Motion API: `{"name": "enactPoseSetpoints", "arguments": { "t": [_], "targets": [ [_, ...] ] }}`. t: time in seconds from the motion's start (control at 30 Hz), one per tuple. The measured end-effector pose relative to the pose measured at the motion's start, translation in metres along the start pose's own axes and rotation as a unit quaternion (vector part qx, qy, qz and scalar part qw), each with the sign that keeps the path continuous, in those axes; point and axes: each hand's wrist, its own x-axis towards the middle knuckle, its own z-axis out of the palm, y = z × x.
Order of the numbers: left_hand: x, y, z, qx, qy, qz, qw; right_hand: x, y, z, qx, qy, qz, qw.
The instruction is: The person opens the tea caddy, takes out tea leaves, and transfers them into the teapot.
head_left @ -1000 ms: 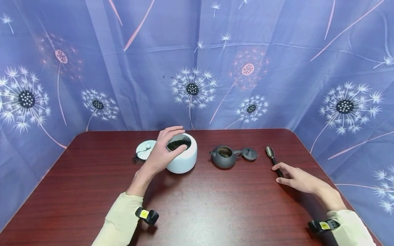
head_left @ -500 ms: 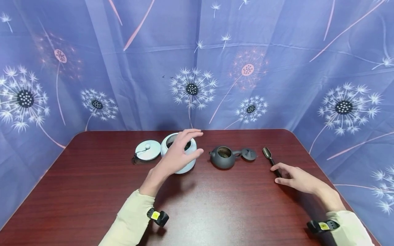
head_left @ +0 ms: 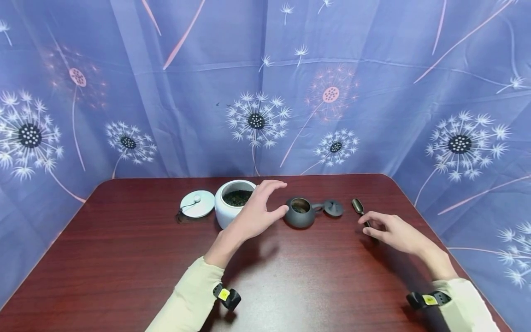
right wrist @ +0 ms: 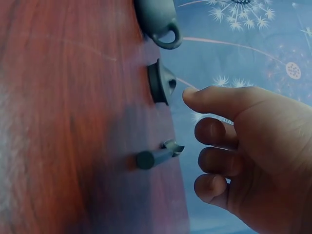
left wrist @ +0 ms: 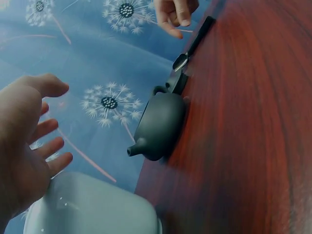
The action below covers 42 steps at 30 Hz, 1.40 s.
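My left hand [head_left: 255, 214] is raised between a white jar [head_left: 226, 212] and a dark teapot [head_left: 300, 219], thumb and fingers spread, holding nothing. Dark loose tea leaves [head_left: 237, 198] show inside the uncovered jar. The teapot stands lidless, its spout toward my left hand. Over the handle of a tea scoop [head_left: 357, 206] hovers my right hand [head_left: 394, 233], its fingers loosely bent. In the right wrist view the scoop [right wrist: 156, 157] lies on the table, apart from the fingertips. Part of its handle is hidden by the hand in the head view.
The jar's white lid [head_left: 197, 204], with a dark cord, lies left of the jar. Right of the teapot's handle is its dark lid [head_left: 333, 208]. All rest on a reddish-brown table [head_left: 124, 258], with a blue dandelion-print curtain [head_left: 199, 92] behind.
My left hand has moved right, from over the jar to between jar and teapot. My right hand, earlier at the scoop's handle, has risen slightly off it; the scoop stays on the table.
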Motion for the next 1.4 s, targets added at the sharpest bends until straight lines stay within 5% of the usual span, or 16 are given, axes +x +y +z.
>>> {"name": "enactPoseSetpoints", "arguments": {
  "t": [0.6, 1.03, 1.4],
  "targets": [
    [-0.006, -0.005, 0.048, 0.023, -0.05, -0.051, 0.9972, 0.032, -0.019, 0.003, -0.014, 0.024, -0.025, 0.9993],
    [-0.004, -0.022, 0.066, 0.04, 0.01, -0.091, 0.995, 0.053, -0.023, 0.004, 0.0, 0.022, -0.034, 0.9992],
    [0.001, -0.029, 0.074, -0.011, 0.001, -0.166, 0.9861, 0.066, -0.017, 0.013, -0.028, 0.036, -0.045, 0.9979]
  ]
}}
